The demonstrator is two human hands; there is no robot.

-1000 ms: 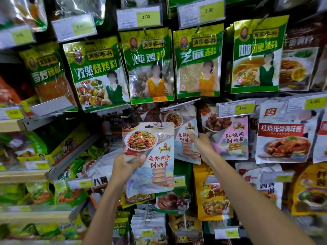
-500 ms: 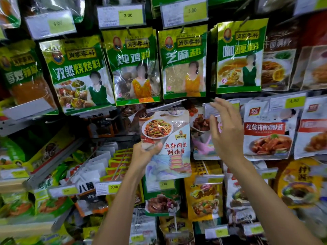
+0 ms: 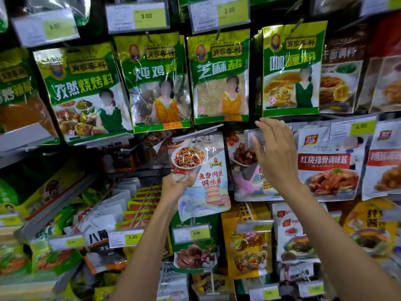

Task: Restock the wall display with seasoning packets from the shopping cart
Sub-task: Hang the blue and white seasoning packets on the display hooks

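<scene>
My left hand (image 3: 173, 187) grips a pale seasoning packet (image 3: 201, 174) by its left edge; the packet shows a plate of shredded pork and red lettering. Its top sits just under a tilted clear price strip (image 3: 196, 133) on the wall display. My right hand (image 3: 274, 148) is raised to the right of the packet, fingers spread and relaxed, in front of a pink-bottomed packet (image 3: 249, 183) hanging on the adjacent hook and touching a price tag holder (image 3: 255, 137). The shopping cart is out of view.
Green spice bags (image 3: 219, 77) hang in a row just above. A red-label rib sauce packet (image 3: 327, 164) hangs to the right. Yellow packets (image 3: 247, 246) and price tags (image 3: 191, 233) fill the rows below. Shelves with more bags (image 3: 43, 213) stand at the left.
My left hand carried the packet up and right toward the hook under the clear strip. My right hand let go of the hanging packets, lifted, and now hovers by the neighbouring tag holder.
</scene>
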